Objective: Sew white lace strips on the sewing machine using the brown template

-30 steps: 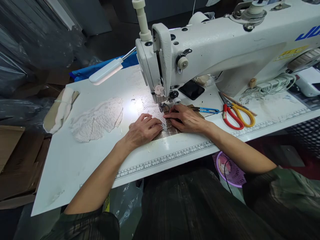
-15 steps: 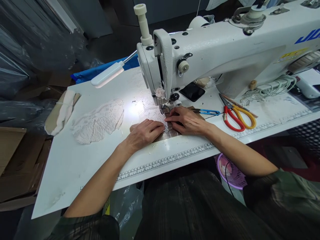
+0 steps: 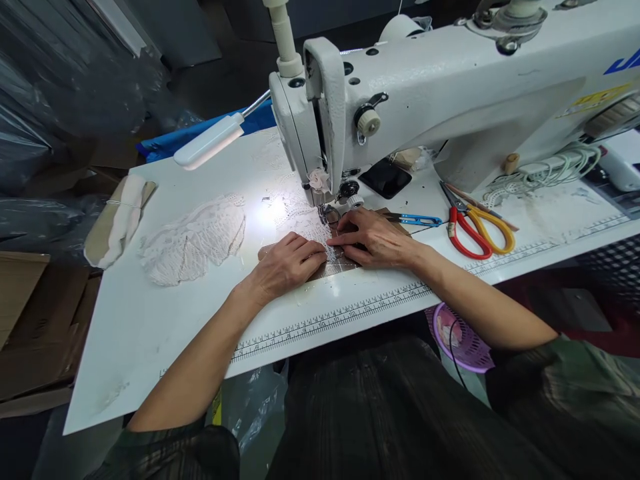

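Observation:
White lace (image 3: 311, 227) lies under the presser foot of a sewing machine (image 3: 320, 127), on a brown plate (image 3: 340, 265). My left hand (image 3: 289, 263) rests to the left of the needle, its fingers close together and curled, thumb and fingertips at the lace edge. From the right, my right hand (image 3: 373, 239) reaches in with bent fingers, closed on the lace just in front of the foot. The fingertips of both hands nearly meet; what lies beneath them is partly hidden. A second gathered piece of lace (image 3: 195, 240) lies on the table to the left.
Blue thread snips (image 3: 417, 220) and red-and-yellow scissors (image 3: 483, 230) lie to the right. A dark phone-like slab (image 3: 386, 177) sits behind the needle. A lamp (image 3: 210, 141) lights the left side. A ruler strip (image 3: 330, 320) runs along the front edge, above a purple basket (image 3: 465, 343).
The view has shifted slightly, so the machine looks nearer and higher. Both hands keep nearly the same place at the lace.

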The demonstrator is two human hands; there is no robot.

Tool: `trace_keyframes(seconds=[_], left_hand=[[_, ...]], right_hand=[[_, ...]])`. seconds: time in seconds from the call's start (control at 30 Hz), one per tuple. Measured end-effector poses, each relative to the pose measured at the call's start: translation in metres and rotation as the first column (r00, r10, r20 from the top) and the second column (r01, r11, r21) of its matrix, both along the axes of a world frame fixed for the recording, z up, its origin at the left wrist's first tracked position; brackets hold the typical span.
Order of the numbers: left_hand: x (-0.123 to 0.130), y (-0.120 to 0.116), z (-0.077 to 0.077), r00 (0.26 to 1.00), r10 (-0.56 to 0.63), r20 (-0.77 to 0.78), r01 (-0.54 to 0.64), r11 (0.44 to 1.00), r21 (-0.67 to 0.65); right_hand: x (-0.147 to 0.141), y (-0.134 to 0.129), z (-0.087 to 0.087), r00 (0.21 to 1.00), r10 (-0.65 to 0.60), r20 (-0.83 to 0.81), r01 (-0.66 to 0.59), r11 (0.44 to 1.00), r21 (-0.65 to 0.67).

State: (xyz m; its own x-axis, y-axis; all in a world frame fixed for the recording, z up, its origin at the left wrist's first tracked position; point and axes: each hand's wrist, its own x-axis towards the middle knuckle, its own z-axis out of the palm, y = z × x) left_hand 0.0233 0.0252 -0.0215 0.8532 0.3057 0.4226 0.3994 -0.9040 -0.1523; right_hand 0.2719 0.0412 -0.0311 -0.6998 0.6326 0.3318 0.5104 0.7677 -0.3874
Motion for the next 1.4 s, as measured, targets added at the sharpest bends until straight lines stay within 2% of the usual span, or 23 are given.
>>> trace_keyframes(seconds=[0.17,0.33,0.5,0.57,0.77,0.97,1.4], left_hand=[[0.000,0.000,0.000,1.000,-0.002,0.023,0.003,0.999,-0.053],[0.002,-0.007,0.007,0.998,0.033,0.058,-0.022,0.984,-0.179],[0.007,-0.004,0.016,0.998,0.059,-0.038,-0.067,0.969,-0.238],[0.008,0.000,0.017,0.998,0.043,-0.053,-0.055,0.968,-0.246],[0.004,0.002,0.010,0.997,0.051,0.057,-0.036,0.970,-0.240],[0.003,-0.004,0.007,0.996,0.083,0.039,-0.074,0.978,-0.196],[0.003,0.003,0.003,0.987,0.158,0.006,-0.154,0.971,-0.183]], right_hand=[[0.000,-0.001,0.001,1.000,-0.001,0.026,0.002,1.000,-0.006],[0.000,-0.003,0.001,0.999,-0.021,0.048,0.019,0.999,0.032],[-0.001,-0.005,0.001,0.998,-0.034,0.046,0.031,0.997,0.070],[-0.002,-0.006,0.002,0.998,-0.038,0.044,0.034,0.997,0.075],[-0.003,-0.006,0.001,0.997,-0.053,0.056,0.049,0.996,0.073],[-0.006,-0.005,0.000,0.990,-0.082,0.112,0.071,0.993,0.097],[-0.014,-0.004,0.006,0.957,-0.165,0.240,0.135,0.982,0.136]])
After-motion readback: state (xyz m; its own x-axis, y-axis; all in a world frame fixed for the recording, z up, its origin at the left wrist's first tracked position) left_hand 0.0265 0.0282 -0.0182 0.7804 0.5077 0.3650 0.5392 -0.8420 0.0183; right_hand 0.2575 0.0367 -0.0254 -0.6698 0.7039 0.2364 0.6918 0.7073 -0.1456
